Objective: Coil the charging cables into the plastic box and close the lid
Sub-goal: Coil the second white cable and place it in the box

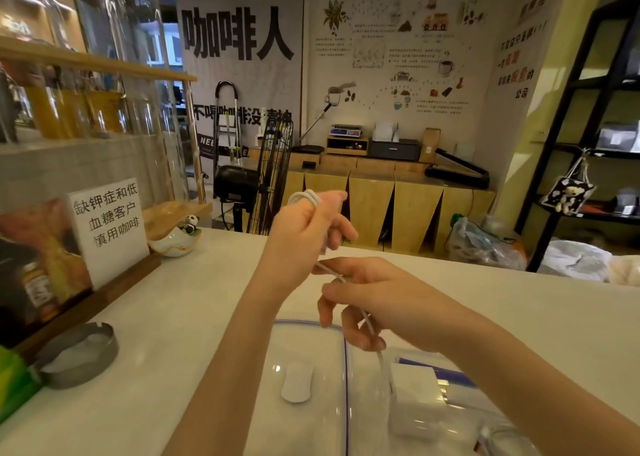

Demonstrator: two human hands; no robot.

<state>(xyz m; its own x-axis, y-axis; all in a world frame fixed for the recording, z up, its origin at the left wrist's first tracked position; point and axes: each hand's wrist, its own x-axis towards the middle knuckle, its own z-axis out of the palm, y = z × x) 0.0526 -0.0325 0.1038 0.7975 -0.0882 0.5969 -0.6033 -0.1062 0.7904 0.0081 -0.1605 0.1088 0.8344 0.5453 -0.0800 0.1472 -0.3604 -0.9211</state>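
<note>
On the white counter (194, 317) a metal ashtray (78, 355) sits at about 9 o'clock, well apart from the work. The left hand (304, 227), raised, is closed around white loops of the charging cable (341, 277). From it the cable runs toward 5 o'clock, through the loosely curled fingers of the right hand (377, 300), which guide it. Its long axis then drops into the clear plastic box (346, 386) directly below the hands, beside a white charger (417, 390). The right hand is nearer to the box; the lid looks not yet closed.
</note>
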